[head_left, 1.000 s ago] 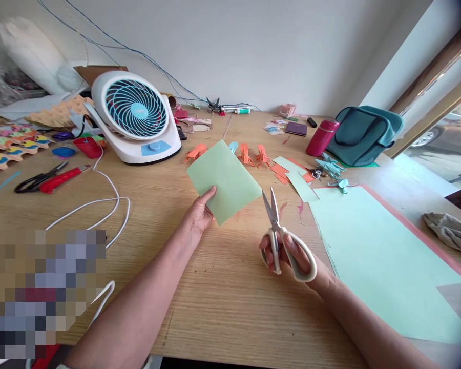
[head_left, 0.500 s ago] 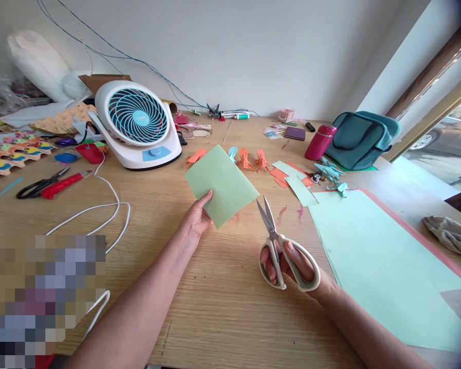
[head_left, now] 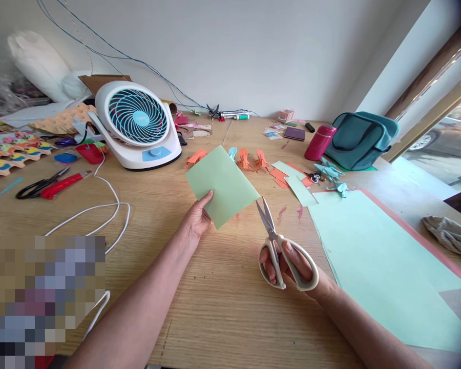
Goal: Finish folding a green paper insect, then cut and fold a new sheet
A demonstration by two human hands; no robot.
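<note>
On the left, the left hand (head_left: pixel 197 218) had the pale green paper (head_left: pixel 225 184) pinched, thumb on top, fingers underneath at its lower-left edge, and up it was, over the wooden table (head_left: pixel 223 307), one corner pointing at the scissors (head_left: pixel 272 234)! Those had their blades parted a little, tips just beside that corner; touching or not, I could not tell. Then the right hand (head_left: pixel 300 262), gripping the handles, thumb through one loop, fingers in the other. Doing this well, I judged, called for a firm pinch, a flat sheet and left fingers clear of the blades. Farther right lay the large green sheets (head_left: pixel 376 256). On to lettering, again from the left: the fan (head_left: pixel 138 120) carried a hub mark too small to read; the purple booklet (head_left: pixel 294 134) and pink bottle (head_left: pixel 320 143) offered nothing legible.
</note>
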